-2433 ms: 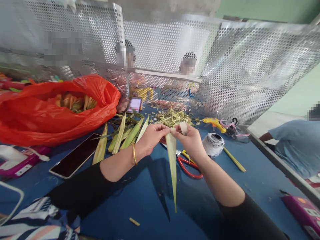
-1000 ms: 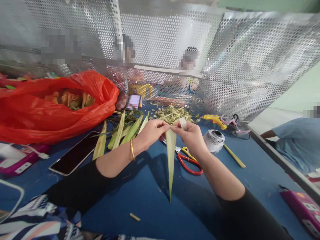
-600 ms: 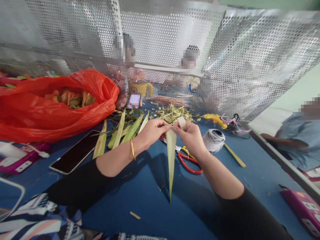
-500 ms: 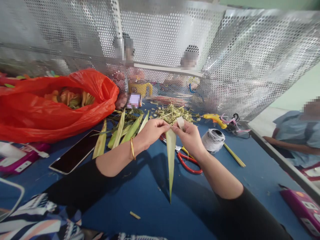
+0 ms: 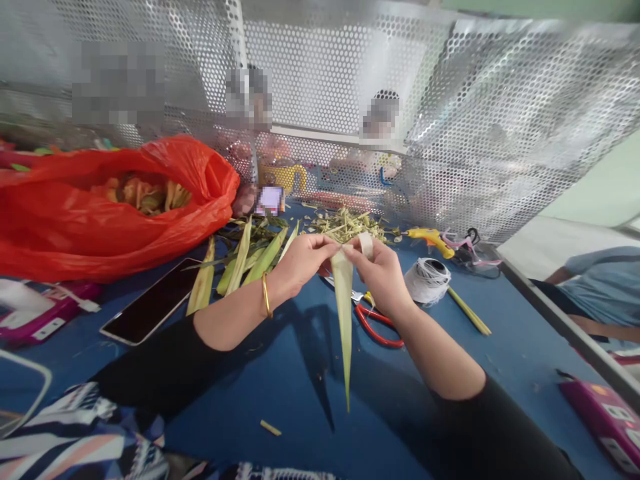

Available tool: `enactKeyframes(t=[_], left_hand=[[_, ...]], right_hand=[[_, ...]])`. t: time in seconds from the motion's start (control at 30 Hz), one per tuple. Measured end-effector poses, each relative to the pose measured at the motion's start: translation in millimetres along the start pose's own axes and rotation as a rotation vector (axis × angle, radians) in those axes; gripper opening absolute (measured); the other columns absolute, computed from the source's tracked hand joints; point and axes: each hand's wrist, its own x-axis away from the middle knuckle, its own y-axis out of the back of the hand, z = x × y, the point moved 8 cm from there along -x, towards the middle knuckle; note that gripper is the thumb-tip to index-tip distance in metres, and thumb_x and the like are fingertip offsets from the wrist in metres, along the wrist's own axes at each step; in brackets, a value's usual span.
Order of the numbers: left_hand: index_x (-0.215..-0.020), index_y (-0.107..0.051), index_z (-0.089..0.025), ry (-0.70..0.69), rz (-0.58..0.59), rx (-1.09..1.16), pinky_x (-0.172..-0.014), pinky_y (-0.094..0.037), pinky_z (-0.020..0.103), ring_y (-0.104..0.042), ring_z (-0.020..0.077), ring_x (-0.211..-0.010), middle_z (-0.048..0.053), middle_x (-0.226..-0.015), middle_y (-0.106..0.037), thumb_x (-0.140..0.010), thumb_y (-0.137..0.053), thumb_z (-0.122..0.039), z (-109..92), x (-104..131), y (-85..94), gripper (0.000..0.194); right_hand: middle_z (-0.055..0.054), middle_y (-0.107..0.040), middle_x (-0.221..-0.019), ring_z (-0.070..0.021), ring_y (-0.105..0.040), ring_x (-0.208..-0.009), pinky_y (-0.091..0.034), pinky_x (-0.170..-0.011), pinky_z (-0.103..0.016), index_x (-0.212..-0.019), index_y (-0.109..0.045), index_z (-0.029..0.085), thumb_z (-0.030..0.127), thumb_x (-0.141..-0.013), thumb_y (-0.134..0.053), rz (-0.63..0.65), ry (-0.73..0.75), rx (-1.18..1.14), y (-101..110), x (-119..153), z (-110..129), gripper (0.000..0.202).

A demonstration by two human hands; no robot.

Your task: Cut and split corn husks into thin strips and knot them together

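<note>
Head view: left hand [image 5: 303,267] and right hand [image 5: 383,273] pinch the broad top of a smooth, tapering leaf [image 5: 343,307].

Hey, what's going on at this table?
Both hands, left and right, pinch the top of a pale husk, its point hanging down over the blue table. More husks lie beyond the left forearm. Scissors and a spool of white string sit by the right arm, untouched.

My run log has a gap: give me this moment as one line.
left hand: pinching leaf | right hand: pinching same leaf | leaf: tip down | scissors: on table
</note>
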Motion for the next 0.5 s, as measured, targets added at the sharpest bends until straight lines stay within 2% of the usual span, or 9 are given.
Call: enactKeyframes(t=[0.1,0.17,0.33,0.5], left_hand=[[-0.067,-0.064,-0.016,-0.004,-0.023,0.000,-0.052,-0.045,0.022,-0.053,0.0093,-0.047,-0.002,-0.054,-0.058,-0.083,-0.058,-0.013,-1,0,1.6,0.018],[-0.068,-0.063,-0.016,0.019,-0.018,0.043,-0.052,-0.045,0.022,-0.055,0.0097,-0.048,-0.002,-0.054,-0.059,-0.084,-0.058,-0.015,2,0,0.1,0.017],[-0.065,-0.058,-0.017,0.136,0.036,0.233,-0.056,-0.047,0.023,-0.059,0.0106,-0.052,-0.001,-0.057,-0.062,-0.085,-0.058,-0.019,15,2,-10.4,0.020],[-0.062,-0.056,-0.016,0.165,-0.031,0.269,-0.054,-0.046,0.023,-0.056,0.0099,-0.048,-0.003,-0.053,-0.059,-0.084,-0.057,-0.016,21,2,-9.6,0.022]], right_hand=[[0.011,-0.032,-0.044,-0.0056,-0.022,-0.041,-0.016,-0.042,-0.024,-0.065,-0.054,0.020,0.043,-0.060,-0.074,0.049,-0.211,-0.146,-7,3,-14,0.031],[0.011,-0.032,-0.042,-0.0048,-0.020,-0.040,-0.014,-0.042,-0.024,-0.063,-0.055,0.019,0.042,-0.056,-0.075,0.036,-0.245,-0.181,-8,4,-17,0.032],[0.007,-0.044,-0.050,-0.0073,-0.033,-0.047,-0.026,-0.047,-0.024,-0.065,-0.059,0.018,0.038,-0.062,-0.071,-0.055,-0.115,-0.122,-2,1,-12,0.023],[0.005,-0.048,-0.057,-0.0103,-0.041,-0.056,-0.033,-0.054,-0.024,-0.062,-0.051,0.020,0.033,-0.073,-0.064,-0.119,0.103,0.078,4,5,1,0.021]])
